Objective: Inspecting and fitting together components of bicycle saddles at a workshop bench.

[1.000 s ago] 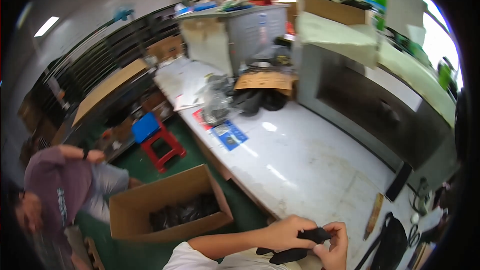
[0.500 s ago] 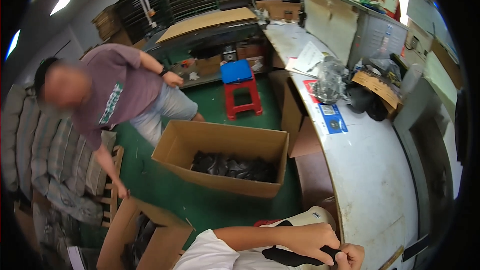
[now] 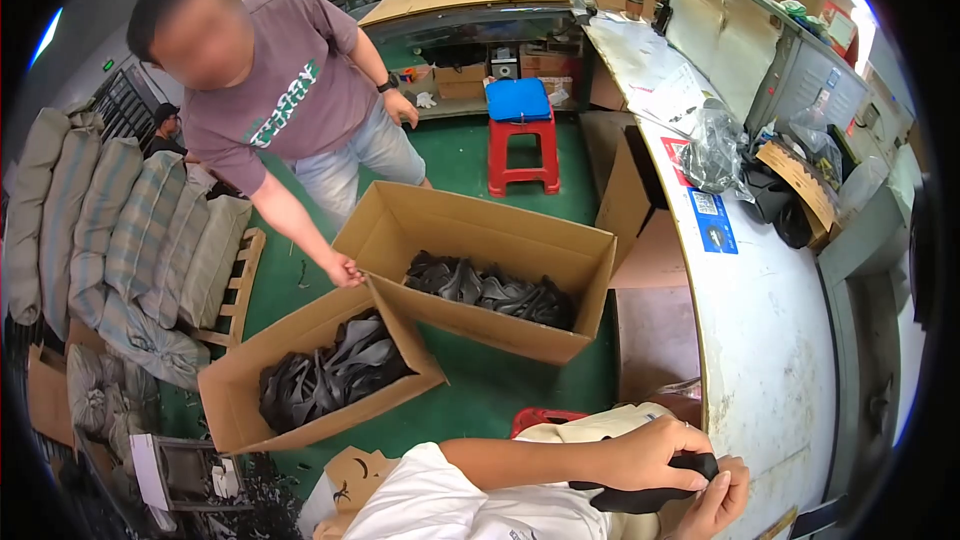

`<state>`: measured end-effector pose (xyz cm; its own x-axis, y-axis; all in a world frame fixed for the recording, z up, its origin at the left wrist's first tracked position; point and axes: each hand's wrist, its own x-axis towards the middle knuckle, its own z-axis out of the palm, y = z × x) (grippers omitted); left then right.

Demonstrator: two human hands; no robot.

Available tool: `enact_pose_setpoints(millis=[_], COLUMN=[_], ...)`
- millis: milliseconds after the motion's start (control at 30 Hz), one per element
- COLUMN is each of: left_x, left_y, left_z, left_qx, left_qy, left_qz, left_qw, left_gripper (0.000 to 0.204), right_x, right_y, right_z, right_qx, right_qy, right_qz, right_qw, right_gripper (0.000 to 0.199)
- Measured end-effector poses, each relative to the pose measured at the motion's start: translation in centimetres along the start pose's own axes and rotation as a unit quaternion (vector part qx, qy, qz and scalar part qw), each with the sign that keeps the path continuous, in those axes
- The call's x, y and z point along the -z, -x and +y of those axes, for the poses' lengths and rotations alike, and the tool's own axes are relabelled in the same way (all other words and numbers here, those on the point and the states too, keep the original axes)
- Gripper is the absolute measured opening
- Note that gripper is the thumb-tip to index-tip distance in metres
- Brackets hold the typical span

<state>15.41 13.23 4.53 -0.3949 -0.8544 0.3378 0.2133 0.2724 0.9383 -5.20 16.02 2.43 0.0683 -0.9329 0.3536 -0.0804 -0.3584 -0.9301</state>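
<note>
My left hand [image 3: 652, 452] reaches across from a white sleeve and is closed over a smooth black curved piece [image 3: 640, 498]. At the piece's right end, my right hand [image 3: 722, 496] grips it too, fingers bent around the tip. The piece looks soft, and its exact kind cannot be told. Both hands are at the lower right, beside the white worktop [image 3: 750, 370]. Ahead on the floor stand two open cardboard boxes, a larger box [image 3: 500, 323] and a smaller box [image 3: 225, 380]. Heaps of black shaped pieces [image 3: 335, 370] lie in them.
A co-worker [image 3: 290, 90] stands behind the boxes, one hand [image 3: 345, 270] at the smaller box's corner. A red stool [image 3: 523, 155] with a blue top stands farther back. Stuffed sacks [image 3: 140, 230] are stacked at left. Plastic bags [image 3: 712, 150] and papers lie on the worktop.
The view has shifted, and the co-worker stands more upright. The smaller box has come closer to the larger one, its corner now against it. My hands still hold the black piece.
</note>
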Motion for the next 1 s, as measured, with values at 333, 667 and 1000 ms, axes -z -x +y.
enact_pose_setpoints(millis=[333,667,1000], left_x=[0.2,0.0,-1.1], left_y=[0.0,0.0,-0.7], left_z=[-1.3,-2.5,-1.7], left_qx=[0.191,0.207,0.197], left_qy=[0.336,0.288,0.290], left_qz=[-0.060,-0.055,-0.009], left_qw=[0.920,0.933,0.937], left_gripper=[0.018,0.019,0.019], right_x=[-0.3,-1.0,0.1], right_y=[1.0,-1.0,-0.4], right_z=[4.3,-1.2,0.8], right_qx=[-0.181,-0.109,-0.233], right_qy=[-0.153,0.059,-0.076], right_qz=[0.067,-0.065,0.004], right_qw=[0.969,0.990,0.970], right_gripper=[0.016,0.023,0.026])
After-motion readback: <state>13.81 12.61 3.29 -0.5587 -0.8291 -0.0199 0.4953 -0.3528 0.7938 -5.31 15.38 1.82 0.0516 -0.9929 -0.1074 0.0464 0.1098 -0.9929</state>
